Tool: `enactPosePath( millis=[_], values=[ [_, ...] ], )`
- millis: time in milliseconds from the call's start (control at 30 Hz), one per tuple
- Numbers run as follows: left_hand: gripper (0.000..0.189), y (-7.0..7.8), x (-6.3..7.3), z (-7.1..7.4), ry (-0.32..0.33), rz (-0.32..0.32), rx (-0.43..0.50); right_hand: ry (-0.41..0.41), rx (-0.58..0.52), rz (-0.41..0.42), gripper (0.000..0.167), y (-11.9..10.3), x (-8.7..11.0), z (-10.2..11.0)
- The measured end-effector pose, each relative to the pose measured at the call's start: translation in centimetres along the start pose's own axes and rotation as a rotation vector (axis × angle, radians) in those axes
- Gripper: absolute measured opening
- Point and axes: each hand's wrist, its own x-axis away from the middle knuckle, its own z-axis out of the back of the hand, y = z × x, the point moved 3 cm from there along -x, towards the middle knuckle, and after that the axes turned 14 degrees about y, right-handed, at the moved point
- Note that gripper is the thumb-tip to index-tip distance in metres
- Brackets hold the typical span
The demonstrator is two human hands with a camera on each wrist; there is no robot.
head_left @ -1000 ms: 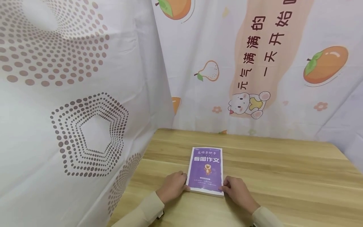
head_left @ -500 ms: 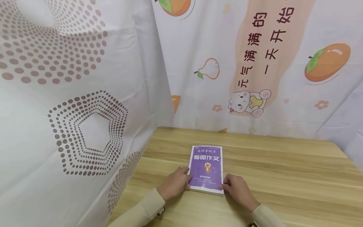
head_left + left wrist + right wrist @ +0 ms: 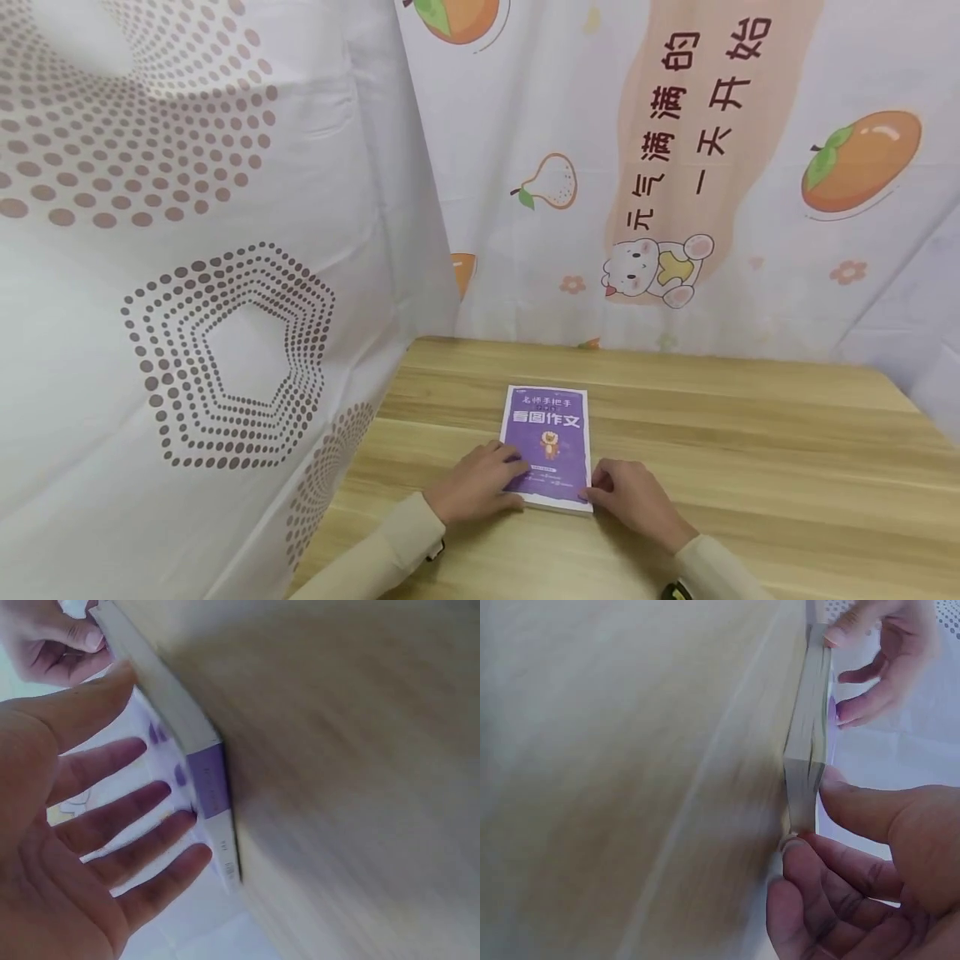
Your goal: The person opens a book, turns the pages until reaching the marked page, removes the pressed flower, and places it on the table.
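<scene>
A thick purple paperback book [image 3: 555, 454] with a white border, Chinese lettering and a cartoon lion lies face up on the table. My left hand [image 3: 480, 485] reaches over its lower left corner. In the left wrist view that hand's fingers [image 3: 135, 847] are spread and nearly straight above the cover, near the purple-and-white spine [image 3: 210, 776]. My right hand [image 3: 636, 502] pinches the lower right edge. The right wrist view has its thumb [image 3: 855, 802] on the cover side and curled fingers against the page edges [image 3: 802, 791], which show slight gaps between pages.
The wood-grain table [image 3: 735, 442] extends to the right and behind the book. A white cloth with brown dots [image 3: 247, 358] hangs along the left side. Behind the table hangs a curtain [image 3: 495, 150] printed with fruit, a bear and Chinese text.
My left hand has moved from the book's left edge rightward over the cover, its fingers spreading. The right hand keeps its pinch at the right edge. The book stays in place.
</scene>
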Motion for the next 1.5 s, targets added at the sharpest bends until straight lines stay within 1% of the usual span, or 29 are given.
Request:
enactPosePath(
  millis=[67, 133, 233, 333, 467, 567, 633, 667, 733, 767, 800, 833, 900, 967, 1000, 1067, 1133, 1200, 1267, 1333, 1400, 1433, 1500],
  values=[
    [0.047, -0.1, -0.1, 0.0, 0.014, 0.005, -0.013, -0.010, -0.005, 0.024, 0.018, 0.0, 0.0, 0.0],
    [0.049, -0.1, -0.3, 0.1, 0.022, -0.011, -0.026, -0.013, -0.007, 0.049, 0.018, 0.0, 0.0, -0.1],
    [0.060, 0.1, -0.4, 0.1, -0.002, -0.044, -0.049, -0.004, -0.019, 0.063, 0.021, -0.1, -0.1, 0.1],
    [0.054, 0.5, -0.5, 0.1, -0.009, -0.066, -0.059, 0.012, -0.027, 0.048, 0.026, -0.1, -0.1, 0.2],
    [0.045, 0.3, -0.3, 0.2, 0.034, -0.037, -0.058, 0.034, -0.032, 0.026, 0.035, -0.3, -0.1, 0.4],
    [0.043, 0.0, -0.1, 0.4, 0.086, -0.009, -0.045, 0.076, -0.029, 0.022, 0.040, -0.4, 0.0, 0.6],
    [0.045, -0.2, 0.1, 0.7, 0.139, 0.010, -0.016, 0.124, -0.033, 0.029, 0.034, -0.6, 0.0, 0.8],
    [0.048, -0.3, 0.2, 0.9, 0.176, 0.022, -0.004, 0.148, -0.034, 0.040, 0.029, -0.6, 0.0, 0.9],
    [0.058, -0.6, 0.4, 1.3, 0.270, 0.053, 0.023, 0.178, -0.039, 0.075, 0.015, -0.8, 0.0, 0.9],
    [0.064, -0.8, 0.4, 1.6, 0.323, 0.072, 0.033, 0.182, -0.036, 0.099, 0.010, -0.8, 0.0, 0.8],
    [0.070, -1.0, 0.5, 1.8, 0.381, 0.092, 0.045, 0.178, -0.020, 0.133, 0.016, -0.9, 0.0, 0.7],
    [0.076, -1.2, 0.5, 2.1, 0.436, 0.110, 0.042, 0.165, -0.003, 0.168, 0.025, -1.0, 0.0, 0.6],
    [0.087, -1.6, 0.7, 2.6, 0.536, 0.123, 0.006, 0.120, 0.033, 0.239, 0.045, -1.1, 0.1, 0.2],
    [0.092, -1.9, 0.9, 2.9, 0.591, 0.121, -0.072, 0.074, 0.079, 0.301, 0.060, -1.1, 0.4, -0.1],
    [0.090, -2.0, 1.0, 3.0, 0.604, 0.111, -0.121, 0.053, 0.102, 0.323, 0.064, -1.1, 0.5, -0.2],
    [0.075, -2.2, 1.2, 3.0, 0.597, 0.089, -0.234, 0.019, 0.126, 0.336, 0.067, -1.0, 0.6, -0.3],
    [0.055, -2.3, 1.4, 2.9, 0.551, 0.070, -0.320, 0.007, 0.160, 0.342, 0.065, -1.0, 0.7, -0.3],
    [0.038, -2.4, 1.7, 2.7, 0.483, 0.049, -0.341, 0.005, 0.192, 0.349, 0.063, -1.1, 0.7, -0.3],
    [0.026, -2.4, 1.9, 2.4, 0.402, 0.037, -0.306, 0.006, 0.215, 0.359, 0.061, -1.2, 0.6, -0.2],
    [0.021, -2.4, 2.1, 1.9, 0.318, 0.028, -0.234, 0.008, 0.231, 0.374, 0.061, -1.3, 0.5, -0.2],
    [0.024, -2.4, 2.2, 1.4, 0.251, 0.029, -0.168, 0.010, 0.244, 0.385, 0.060, -1.4, 0.5, -0.1],
    [0.029, -2.5, 2.1, 1.3, 0.230, 0.031, -0.144, 0.013, 0.250, 0.390, 0.060, -1.4, 0.4, -0.1],
    [0.038, -2.5, 2.1, 0.9, 0.201, 0.036, -0.125, 0.025, 0.262, 0.399, 0.059, -1.5, 0.3, 0.0]
  ],
)
